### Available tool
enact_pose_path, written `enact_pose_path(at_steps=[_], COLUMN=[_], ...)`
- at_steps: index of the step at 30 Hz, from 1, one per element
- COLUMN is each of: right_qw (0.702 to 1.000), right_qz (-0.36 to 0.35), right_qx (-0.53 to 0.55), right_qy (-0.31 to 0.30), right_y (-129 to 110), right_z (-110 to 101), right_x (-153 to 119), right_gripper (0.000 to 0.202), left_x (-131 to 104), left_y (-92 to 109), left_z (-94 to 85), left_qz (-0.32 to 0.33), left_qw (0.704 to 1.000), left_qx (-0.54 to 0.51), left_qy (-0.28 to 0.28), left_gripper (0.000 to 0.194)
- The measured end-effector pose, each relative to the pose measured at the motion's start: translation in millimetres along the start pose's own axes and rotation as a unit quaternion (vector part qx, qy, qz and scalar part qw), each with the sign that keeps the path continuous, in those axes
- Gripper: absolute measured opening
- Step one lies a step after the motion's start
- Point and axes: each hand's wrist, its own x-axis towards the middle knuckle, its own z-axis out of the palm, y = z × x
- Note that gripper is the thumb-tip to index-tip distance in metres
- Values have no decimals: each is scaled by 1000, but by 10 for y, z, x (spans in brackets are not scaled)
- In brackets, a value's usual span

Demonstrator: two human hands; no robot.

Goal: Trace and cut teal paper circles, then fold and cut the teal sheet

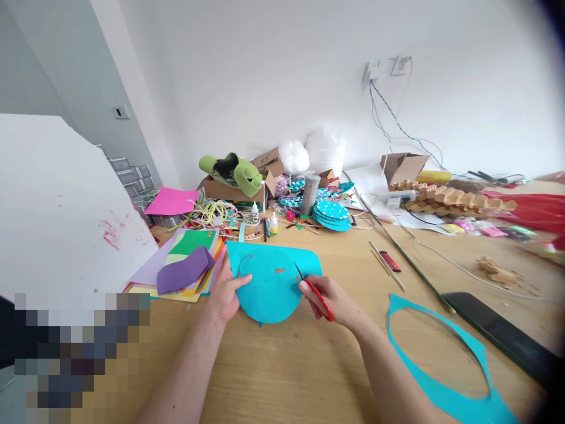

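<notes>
My left hand point(229, 288) pinches a turquoise sheet point(311, 258) at its left side, thumb on top. A round turquoise disc point(269, 294) with a few small brownish spots lies flat against the sheet, under that thumb. My right hand point(329, 300) is closed on a pair of scissors point(318, 299) with red handles. The dark blades point up and left over the right edge of the disc, slightly apart. Whether they touch the sheet, I cannot tell. A turquoise offcut point(479, 383) with a large round hole rests on the table to the right.
Colored sheets point(185, 268) lie left, beside a large white board point(57, 218). Behind are glue bottles point(273, 224), a grey flask point(311, 194) and a stack of dotted discs point(332, 215). A long green stick point(397, 241), a red-black object point(390, 261) and egg cartons point(459, 200) lie right.
</notes>
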Motion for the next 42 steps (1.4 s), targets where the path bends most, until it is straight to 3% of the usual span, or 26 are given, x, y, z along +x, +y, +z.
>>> enact_pose_path(at_steps=[5,19,32,42], right_qw=[1000,996,1000,998], right_qz=[-3,-49,-27,-61], right_qx=[8,-44,-1,-25], right_qy=[1,52,-3,24], right_y=[-30,109,23,63], right_z=[22,32,-16,18], right_x=[-6,51,-12,12], right_gripper=[53,53,51,51], left_x=[8,11,-8,-19], left_y=[-3,-18,-8,8], left_z=[-21,-28,-17,-18], left_qz=[-31,-14,-14,-19], left_qw=[999,999,998,998], left_qx=[-5,-2,1,-9], left_qy=[-19,-34,-64,-66], left_gripper=[83,90,81,82])
